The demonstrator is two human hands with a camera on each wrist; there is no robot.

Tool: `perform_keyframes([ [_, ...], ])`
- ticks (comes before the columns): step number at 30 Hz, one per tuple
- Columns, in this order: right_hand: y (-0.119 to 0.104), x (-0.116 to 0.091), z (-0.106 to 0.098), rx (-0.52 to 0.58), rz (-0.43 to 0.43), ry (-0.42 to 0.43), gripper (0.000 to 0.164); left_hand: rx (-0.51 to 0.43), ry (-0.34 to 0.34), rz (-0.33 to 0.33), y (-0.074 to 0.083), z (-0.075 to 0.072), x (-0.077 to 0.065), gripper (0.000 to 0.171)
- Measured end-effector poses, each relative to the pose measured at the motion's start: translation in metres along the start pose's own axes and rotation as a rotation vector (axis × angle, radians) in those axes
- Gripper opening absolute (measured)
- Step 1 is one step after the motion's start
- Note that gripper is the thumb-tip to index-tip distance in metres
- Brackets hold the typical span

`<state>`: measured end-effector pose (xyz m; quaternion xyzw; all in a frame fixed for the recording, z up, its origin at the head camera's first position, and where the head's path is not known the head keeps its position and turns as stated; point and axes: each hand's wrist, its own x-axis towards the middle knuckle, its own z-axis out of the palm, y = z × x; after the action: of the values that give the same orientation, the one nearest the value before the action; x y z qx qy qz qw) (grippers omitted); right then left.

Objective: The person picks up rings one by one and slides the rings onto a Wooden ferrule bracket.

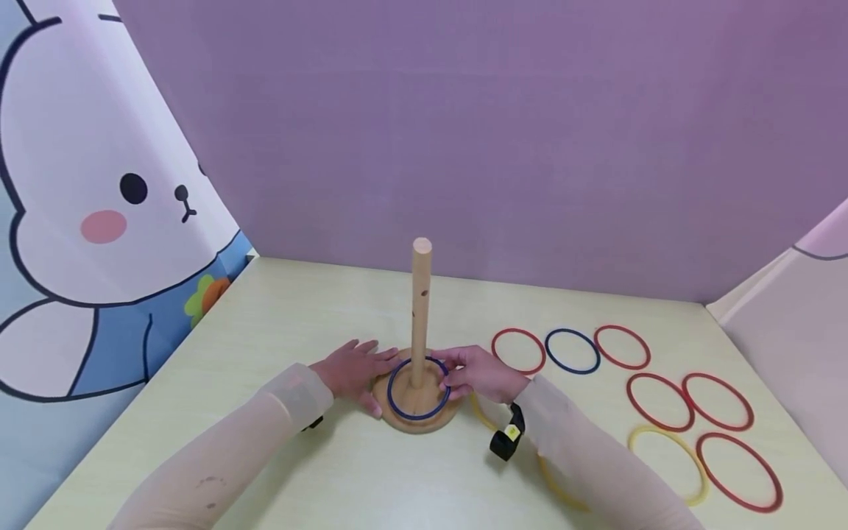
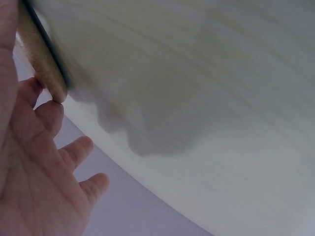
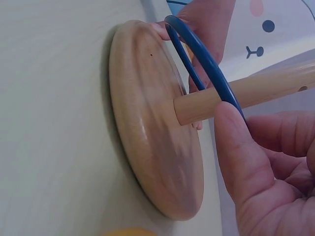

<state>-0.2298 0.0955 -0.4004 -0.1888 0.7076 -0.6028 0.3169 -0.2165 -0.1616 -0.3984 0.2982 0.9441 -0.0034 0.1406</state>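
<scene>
A wooden post (image 1: 420,309) stands upright on a round wooden base (image 1: 419,427) in the middle of the table. Round the post hangs a blue ring (image 1: 417,418); in the right wrist view this ring (image 3: 202,54) is tilted and held above the base. My right hand (image 1: 486,374) pinches its right side between thumb and fingers. My left hand (image 1: 354,372) rests with spread fingers against the left edge of the base. The left wrist view has this hand (image 2: 42,162) touching the base's rim (image 2: 44,64).
Several red rings, one of them (image 1: 513,330) near my right hand, lie on the right of the table (image 1: 318,294). Among them lie another blue ring (image 1: 563,330) and a yellow ring (image 1: 702,471). My right forearm partly covers more yellow (image 1: 563,497). A purple wall (image 1: 464,147) closes the back.
</scene>
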Motion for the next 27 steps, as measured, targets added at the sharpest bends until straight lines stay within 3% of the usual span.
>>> perform_keyframes([
  [14, 0.0039, 0.0004, -0.0007, -0.012, 0.018, 0.004, 0.053, 0.025, -0.008, -0.005, 0.0003, 0.0008, 0.0014, 0.097],
  [27, 0.003, 0.0024, 0.0013, -0.101, 0.025, 0.088, 0.05, 0.004, -0.017, -0.01, 0.0006, -0.0016, 0.001, 0.1],
])
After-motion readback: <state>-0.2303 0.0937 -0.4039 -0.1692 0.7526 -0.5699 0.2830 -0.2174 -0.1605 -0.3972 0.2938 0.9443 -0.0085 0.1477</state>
